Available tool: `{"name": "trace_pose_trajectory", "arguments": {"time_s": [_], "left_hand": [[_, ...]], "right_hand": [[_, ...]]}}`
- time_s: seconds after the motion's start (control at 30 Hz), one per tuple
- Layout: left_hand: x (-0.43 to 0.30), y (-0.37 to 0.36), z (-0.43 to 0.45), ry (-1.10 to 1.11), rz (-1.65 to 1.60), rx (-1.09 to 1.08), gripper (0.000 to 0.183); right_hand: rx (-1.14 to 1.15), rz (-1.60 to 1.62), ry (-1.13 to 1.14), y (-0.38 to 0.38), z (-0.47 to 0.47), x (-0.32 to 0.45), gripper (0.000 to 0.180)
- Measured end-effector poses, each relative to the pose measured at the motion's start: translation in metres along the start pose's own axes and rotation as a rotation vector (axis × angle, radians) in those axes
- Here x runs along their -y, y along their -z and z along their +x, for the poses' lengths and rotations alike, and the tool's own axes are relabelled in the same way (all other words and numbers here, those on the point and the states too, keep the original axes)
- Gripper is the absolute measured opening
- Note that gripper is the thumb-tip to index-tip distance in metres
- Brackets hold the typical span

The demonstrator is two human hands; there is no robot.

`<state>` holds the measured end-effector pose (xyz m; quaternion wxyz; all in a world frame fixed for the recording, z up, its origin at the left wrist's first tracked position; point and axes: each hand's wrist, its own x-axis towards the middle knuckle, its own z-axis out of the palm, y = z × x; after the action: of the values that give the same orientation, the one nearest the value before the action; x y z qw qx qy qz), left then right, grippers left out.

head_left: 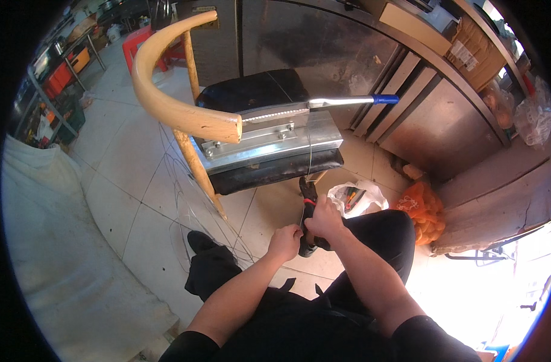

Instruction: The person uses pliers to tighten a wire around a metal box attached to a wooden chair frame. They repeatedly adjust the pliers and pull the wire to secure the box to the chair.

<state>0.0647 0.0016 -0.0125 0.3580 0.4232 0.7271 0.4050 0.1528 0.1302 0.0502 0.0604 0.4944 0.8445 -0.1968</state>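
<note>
My right hand [326, 217] is closed around the handles of dark pliers [308, 192] with a red band, their jaws up at the seat's lower edge by a thin wire [309, 154]. The fingers of my left hand [285, 243] are closed just left of the pliers, seemingly pinching a wire end. The wire runs over a metal cutter [275, 140] with a toothed rack and a long lever with a blue grip [385, 99]. That cutter lies on the black padded seat [275, 172] of a chair with a curved wooden armrest [167, 106].
Loose wire coils [180, 212] lie on the tiled floor left of my legs. A white plastic bag [370, 199] with tools and an orange net bag [422, 212] stand at the right. Behind are steel cabinets [311, 40]; a pale cloth cover [72, 253] hangs at the left.
</note>
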Motion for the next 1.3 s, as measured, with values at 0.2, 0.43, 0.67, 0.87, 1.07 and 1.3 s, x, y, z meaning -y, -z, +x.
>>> {"name": "trace_pose_trajectory", "arguments": {"time_s": [0.2,0.43,0.67,0.87,1.07,1.3], "left_hand": [[-0.012,-0.004,-0.009,-0.053,0.278,-0.127,0.027],[-0.027,-0.028,-0.015,0.254,-0.728,0.476,0.05],[0.058,-0.092,0.023,0.312,-1.569,0.889,0.039],[0.055,-0.102,0.038,0.19,-1.745,0.899,0.041],[0.044,-0.105,0.043,0.259,-1.59,0.848,0.043],[0.039,-0.111,0.058,0.34,-1.578,0.877,0.058]], "right_hand": [[-0.032,0.069,0.047,0.003,-0.002,-0.005,0.063],[-0.016,0.116,0.032,-0.005,0.008,-0.009,0.06],[-0.017,0.184,0.03,-0.005,0.007,-0.007,0.066],[0.056,0.069,-0.019,0.01,0.005,0.002,0.063],[0.024,0.098,0.01,0.01,0.003,-0.013,0.069],[0.026,0.013,0.098,0.018,0.008,-0.008,0.073]]}}
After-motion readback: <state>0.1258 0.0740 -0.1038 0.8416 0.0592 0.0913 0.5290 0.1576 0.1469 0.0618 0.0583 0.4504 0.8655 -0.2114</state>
